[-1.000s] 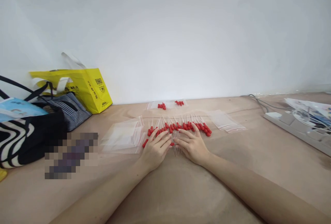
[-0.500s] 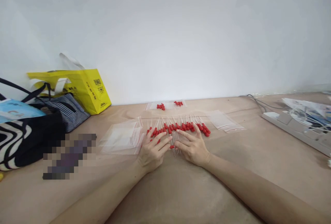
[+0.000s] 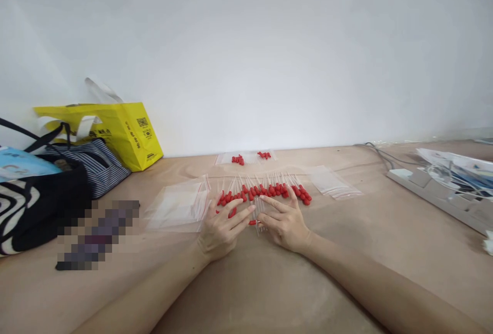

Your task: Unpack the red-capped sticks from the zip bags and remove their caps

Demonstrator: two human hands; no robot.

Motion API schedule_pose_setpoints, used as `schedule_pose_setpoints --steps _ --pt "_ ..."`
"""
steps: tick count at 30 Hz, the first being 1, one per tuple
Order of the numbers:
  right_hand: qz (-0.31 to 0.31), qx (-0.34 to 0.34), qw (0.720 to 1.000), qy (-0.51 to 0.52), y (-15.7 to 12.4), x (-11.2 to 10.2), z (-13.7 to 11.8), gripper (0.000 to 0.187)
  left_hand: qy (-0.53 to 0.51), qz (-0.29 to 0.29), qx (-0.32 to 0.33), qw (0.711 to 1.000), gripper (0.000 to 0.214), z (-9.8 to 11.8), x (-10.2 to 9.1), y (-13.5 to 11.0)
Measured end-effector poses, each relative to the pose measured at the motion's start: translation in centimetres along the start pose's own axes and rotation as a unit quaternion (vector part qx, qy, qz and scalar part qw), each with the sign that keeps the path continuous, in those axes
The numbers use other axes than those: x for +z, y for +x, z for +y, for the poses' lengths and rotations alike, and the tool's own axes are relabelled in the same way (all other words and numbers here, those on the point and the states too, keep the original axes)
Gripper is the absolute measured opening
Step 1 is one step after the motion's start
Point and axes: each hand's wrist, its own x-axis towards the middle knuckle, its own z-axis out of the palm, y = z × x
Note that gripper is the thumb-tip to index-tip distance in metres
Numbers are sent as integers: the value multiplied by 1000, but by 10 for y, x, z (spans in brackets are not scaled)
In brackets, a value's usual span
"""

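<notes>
My left hand point(image 3: 225, 228) is curled, its fingertips at a small red rubber bulb point(image 3: 252, 222) low beside the glass tubes. More red bulbs point(image 3: 231, 213) show under its fingers. My right hand point(image 3: 287, 223) has its fingers bent over several thin clear glass tubes point(image 3: 259, 209) lying side by side between the hands. The undersides of both hands are hidden, so the exact grip is partly covered. Just beyond the fingers, a row of droppers with red bulbs point(image 3: 273, 190) lies on the table, their thin clear stems point(image 3: 269, 177) pointing away from me.
Clear zip bags lie at left point(image 3: 173, 208) and right point(image 3: 333, 182). Against the wall, another clear bag point(image 3: 250, 157) has red-bulbed droppers point(image 3: 238, 160) on or in it. A yellow bag point(image 3: 144, 141) and a black bag point(image 3: 73, 190) stand left; a power strip point(image 3: 435, 198) with cables lies right.
The left fingertips and the red bulb beside the tubes have shifted slightly left and down. My right hand stays over the tubes. The whole view has moved a little.
</notes>
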Motion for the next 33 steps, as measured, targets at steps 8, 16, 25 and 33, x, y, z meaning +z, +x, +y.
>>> schedule_pose_setpoints --steps 8,16,25,33 --pt "-3 1 1000 2 1 -1 0 18 17 -4 6 1000 32 -2 -1 1" --pt "3 3 1000 3 3 -2 -2 18 17 19 11 1000 30 -6 1 0" --pt "21 67 998 -5 -5 -3 14 20 59 21 -35 997 25 -25 -9 -2" --pt "-48 195 980 2 -10 11 20 24 -80 -44 -171 981 17 -25 2 1"
